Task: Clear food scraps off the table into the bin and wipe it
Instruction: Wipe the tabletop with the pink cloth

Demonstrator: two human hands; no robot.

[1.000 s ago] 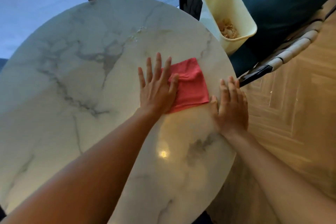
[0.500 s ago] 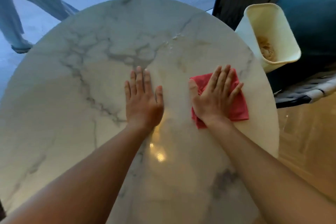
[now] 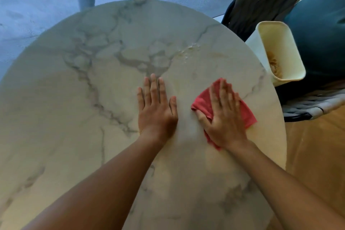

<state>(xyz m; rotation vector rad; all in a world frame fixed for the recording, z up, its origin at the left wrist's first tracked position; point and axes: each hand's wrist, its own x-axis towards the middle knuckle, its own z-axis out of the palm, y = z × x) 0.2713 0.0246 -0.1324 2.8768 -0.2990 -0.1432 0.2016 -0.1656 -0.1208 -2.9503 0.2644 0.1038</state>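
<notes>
The right hand [image 3: 225, 115] presses flat, fingers straight, on a crumpled red cloth [image 3: 246, 115] near the tabletop [image 3: 74, 99] edge. The left hand [image 3: 155, 107] lies flat beside it. The cream bin [image 3: 280, 50], scraps inside, stands just past that edge.

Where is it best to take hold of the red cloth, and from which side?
Probably pinch the red cloth at its bare right corner, coming from the table edge side: it lies flat, and the right hand covers its middle.
</notes>
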